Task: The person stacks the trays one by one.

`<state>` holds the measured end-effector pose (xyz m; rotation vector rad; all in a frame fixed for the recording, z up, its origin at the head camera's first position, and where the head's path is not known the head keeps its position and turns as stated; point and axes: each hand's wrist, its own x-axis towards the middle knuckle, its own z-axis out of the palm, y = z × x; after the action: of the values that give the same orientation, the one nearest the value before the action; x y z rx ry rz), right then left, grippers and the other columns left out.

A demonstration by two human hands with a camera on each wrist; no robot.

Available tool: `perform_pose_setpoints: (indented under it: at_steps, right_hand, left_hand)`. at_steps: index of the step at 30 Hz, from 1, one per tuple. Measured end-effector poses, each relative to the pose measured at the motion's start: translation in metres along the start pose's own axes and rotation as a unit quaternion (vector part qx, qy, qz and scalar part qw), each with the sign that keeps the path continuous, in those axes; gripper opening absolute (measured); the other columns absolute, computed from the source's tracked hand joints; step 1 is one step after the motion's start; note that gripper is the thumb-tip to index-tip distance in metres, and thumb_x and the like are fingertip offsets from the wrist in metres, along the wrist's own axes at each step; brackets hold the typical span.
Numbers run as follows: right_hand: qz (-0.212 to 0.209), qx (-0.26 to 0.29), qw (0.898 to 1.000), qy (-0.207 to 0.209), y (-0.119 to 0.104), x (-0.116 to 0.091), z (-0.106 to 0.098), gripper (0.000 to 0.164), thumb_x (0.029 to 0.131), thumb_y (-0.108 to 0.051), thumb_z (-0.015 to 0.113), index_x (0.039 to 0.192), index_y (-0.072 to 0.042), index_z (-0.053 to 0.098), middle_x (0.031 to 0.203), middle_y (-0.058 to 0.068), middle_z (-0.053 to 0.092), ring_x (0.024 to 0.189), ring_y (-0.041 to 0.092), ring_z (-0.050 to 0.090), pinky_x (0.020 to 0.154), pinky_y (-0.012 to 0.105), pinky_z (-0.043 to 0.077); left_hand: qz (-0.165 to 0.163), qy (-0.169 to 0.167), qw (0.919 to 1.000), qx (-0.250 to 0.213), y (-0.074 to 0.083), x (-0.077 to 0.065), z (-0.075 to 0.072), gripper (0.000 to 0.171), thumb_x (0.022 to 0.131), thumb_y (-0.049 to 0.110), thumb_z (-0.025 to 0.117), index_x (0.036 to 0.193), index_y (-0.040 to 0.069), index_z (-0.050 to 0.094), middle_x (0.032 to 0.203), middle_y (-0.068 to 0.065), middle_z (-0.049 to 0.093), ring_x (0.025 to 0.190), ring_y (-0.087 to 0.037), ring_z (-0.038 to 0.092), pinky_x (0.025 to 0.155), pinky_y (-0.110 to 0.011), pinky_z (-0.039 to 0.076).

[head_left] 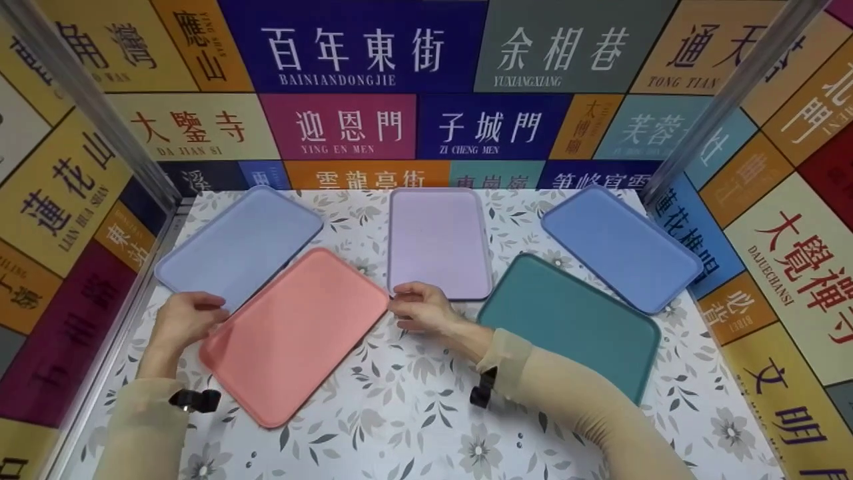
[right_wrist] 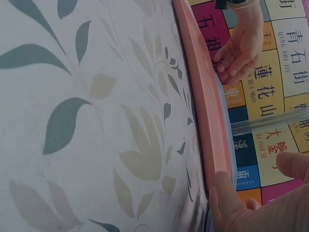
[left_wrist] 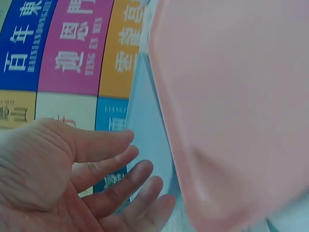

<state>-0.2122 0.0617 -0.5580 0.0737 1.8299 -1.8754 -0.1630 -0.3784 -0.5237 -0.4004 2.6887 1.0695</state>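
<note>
A coral-pink rectangular tray (head_left: 300,337) lies slanted on the table, over part of a pale blue tray (head_left: 240,243). My left hand (head_left: 184,327) hovers by the pink tray's left edge. The left wrist view shows that hand's fingers (left_wrist: 145,169) loosely bent, with a gap between them and the tray. At the pink tray's right corner is my right hand (head_left: 426,312). In the right wrist view its fingertips (right_wrist: 223,181) touch the tray's rim from outside, while the thumb (right_wrist: 292,164) stands away from it.
A lilac tray (head_left: 440,240) lies upright at the back middle. To the right are a teal tray (head_left: 573,327), partly behind my right sleeve, and a blue tray (head_left: 620,247). Flower-patterned white cloth (head_left: 400,413) covers the table. Printed panels (head_left: 360,47) and metal posts enclose it.
</note>
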Motion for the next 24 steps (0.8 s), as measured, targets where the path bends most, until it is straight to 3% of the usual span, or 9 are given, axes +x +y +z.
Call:
perform_pose_setpoints:
  at_steps: [5, 10, 15, 19, 24]
  right_hand:
    - [0.000, -0.006, 1.000, -0.011, 0.000, 0.000, 0.002, 0.053, 0.102, -0.005, 0.075, 0.151, 0.010, 0.061, 0.150, 0.029, 0.069, 0.130, 0.042, 0.075, 0.104, 0.044, 0.069]
    - [0.007, 0.002, 1.000, -0.012, 0.003, -0.001, 0.003, 0.052, 0.102, -0.005, 0.074, 0.150, 0.009, 0.062, 0.140, 0.023, 0.076, 0.125, 0.037, 0.077, 0.102, 0.042, 0.069]
    - [0.020, 0.012, 1.000, -0.017, 0.006, -0.002, 0.006, 0.054, 0.100, -0.005, 0.075, 0.152, 0.006, 0.061, 0.142, 0.020, 0.074, 0.121, 0.028, 0.076, 0.099, 0.038, 0.070]
    - [0.020, 0.016, 0.999, -0.023, 0.008, -0.001, 0.011, 0.057, 0.100, -0.005, 0.076, 0.153, 0.006, 0.060, 0.147, 0.022, 0.071, 0.121, 0.028, 0.076, 0.096, 0.037, 0.070]
    - [0.019, 0.016, 0.999, -0.024, 0.009, -0.002, 0.014, 0.060, 0.099, -0.006, 0.077, 0.155, 0.005, 0.058, 0.150, 0.024, 0.070, 0.121, 0.029, 0.075, 0.103, 0.043, 0.069]
  left_hand:
    - [-0.047, 0.004, 0.9989, 0.000, -0.020, -0.011, -0.011, 0.054, 0.106, 0.026, 0.072, 0.144, -0.012, 0.066, 0.132, -0.035, 0.075, 0.092, -0.020, 0.076, 0.069, -0.024, 0.061]
    - [-0.065, -0.015, 0.9972, -0.035, -0.032, -0.015, -0.010, 0.057, 0.107, 0.024, 0.069, 0.147, -0.015, 0.062, 0.143, -0.040, 0.067, 0.104, -0.023, 0.077, 0.079, -0.030, 0.070]
    - [-0.063, -0.040, 0.9943, -0.076, -0.034, -0.014, -0.004, 0.061, 0.105, 0.018, 0.065, 0.155, -0.015, 0.055, 0.154, -0.041, 0.059, 0.114, -0.023, 0.076, 0.088, -0.032, 0.071]
    - [-0.068, -0.049, 0.9932, -0.080, -0.033, -0.012, -0.003, 0.062, 0.106, 0.018, 0.065, 0.156, -0.015, 0.053, 0.154, -0.041, 0.059, 0.119, -0.028, 0.074, 0.089, -0.033, 0.071]
    - [-0.075, -0.089, 0.9889, -0.093, -0.031, -0.011, -0.003, 0.061, 0.105, 0.012, 0.062, 0.158, -0.016, 0.049, 0.152, -0.042, 0.060, 0.112, -0.027, 0.075, 0.086, -0.042, 0.072]
